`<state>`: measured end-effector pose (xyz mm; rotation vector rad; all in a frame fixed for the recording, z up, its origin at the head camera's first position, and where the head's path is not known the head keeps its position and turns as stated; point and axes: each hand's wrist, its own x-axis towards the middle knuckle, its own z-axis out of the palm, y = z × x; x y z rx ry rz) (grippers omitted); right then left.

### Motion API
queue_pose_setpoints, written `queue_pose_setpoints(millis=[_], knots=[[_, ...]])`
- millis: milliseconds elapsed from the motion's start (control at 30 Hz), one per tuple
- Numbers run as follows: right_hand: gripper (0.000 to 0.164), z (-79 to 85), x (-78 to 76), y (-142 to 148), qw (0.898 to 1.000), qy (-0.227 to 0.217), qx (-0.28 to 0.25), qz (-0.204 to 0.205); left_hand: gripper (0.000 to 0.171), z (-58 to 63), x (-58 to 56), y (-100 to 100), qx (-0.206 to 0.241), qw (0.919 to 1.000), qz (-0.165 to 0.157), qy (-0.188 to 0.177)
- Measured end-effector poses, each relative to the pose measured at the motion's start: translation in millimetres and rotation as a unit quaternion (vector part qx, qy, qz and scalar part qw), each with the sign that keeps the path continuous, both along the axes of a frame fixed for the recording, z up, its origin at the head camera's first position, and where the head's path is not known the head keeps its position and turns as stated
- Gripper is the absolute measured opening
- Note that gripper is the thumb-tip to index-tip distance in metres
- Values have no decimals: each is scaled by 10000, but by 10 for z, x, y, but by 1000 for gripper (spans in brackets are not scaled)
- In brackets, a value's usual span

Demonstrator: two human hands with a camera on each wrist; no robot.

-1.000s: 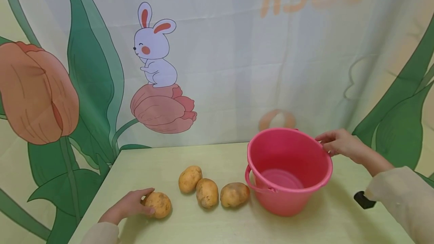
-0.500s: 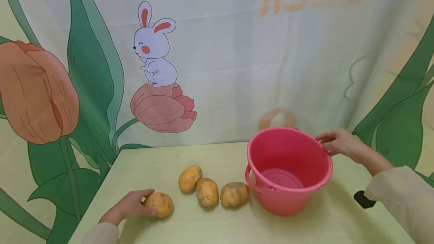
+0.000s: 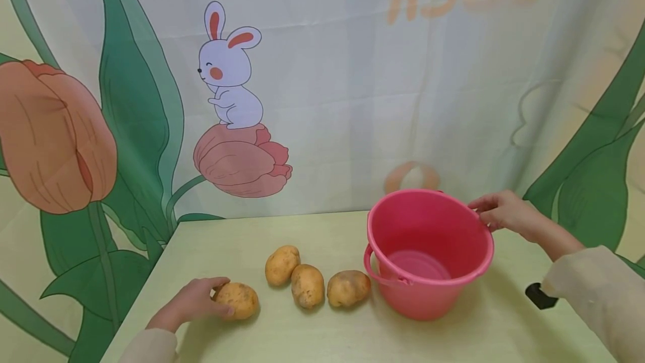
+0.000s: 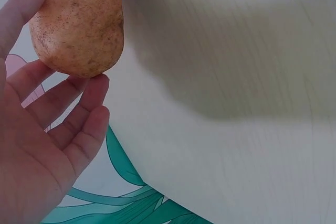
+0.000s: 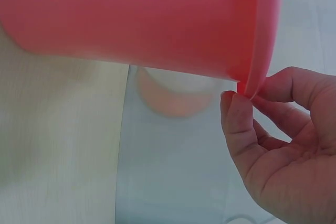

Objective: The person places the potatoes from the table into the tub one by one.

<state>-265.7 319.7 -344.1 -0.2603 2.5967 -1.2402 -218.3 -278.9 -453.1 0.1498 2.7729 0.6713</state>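
My left hand [image 3: 199, 302] holds a brown potato [image 3: 239, 301] near the table's left front, thumb on one side and fingertips on the other. In the left wrist view, the potato [image 4: 79, 24] sits between thumb and fingertips, away from the palm. At the right, my right hand [image 3: 514, 218] pinches the rim of a pink bucket [image 3: 420, 302], thumb and fingers on either side of the lip. The bucket stands with its mouth turned up toward me, and its inside looks bare. Its handle [image 3: 375, 273] hangs down on the left side.
Three more potatoes lie between the left hand and the bucket: a far one [image 3: 283, 266], a middle one [image 3: 308, 287] and one close by the bucket [image 3: 349, 288]. A small black object [image 3: 541, 296] shows beside the right sleeve. A printed curtain [image 3: 327, 99] hangs behind the table [image 3: 322, 335].
The potato in my left hand has turned and shifted slightly to the right and up in the head view. My right hand and the bucket have stayed put.
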Motion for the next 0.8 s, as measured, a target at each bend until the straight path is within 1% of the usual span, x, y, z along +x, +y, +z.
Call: queue_pose_setpoints(millis=[167,267,400,533,800], knots=[[43,8,2,-3,10000,17,13,20,77,41,7,-6,72,10000,9,2],[42,7,1,-1,10000,27,15,33,78,66,-1,0,133,9998,127,-17],[42,8,0,-1,10000,33,7,56,79,108,-26,12,231,9995,193,14],[42,6,-1,2,10000,25,-27,63,79,162,-48,26,314,9993,199,18],[42,-5,-14,0,9999,13,-98,75,79,243,-62,6,194,9998,72,68]])
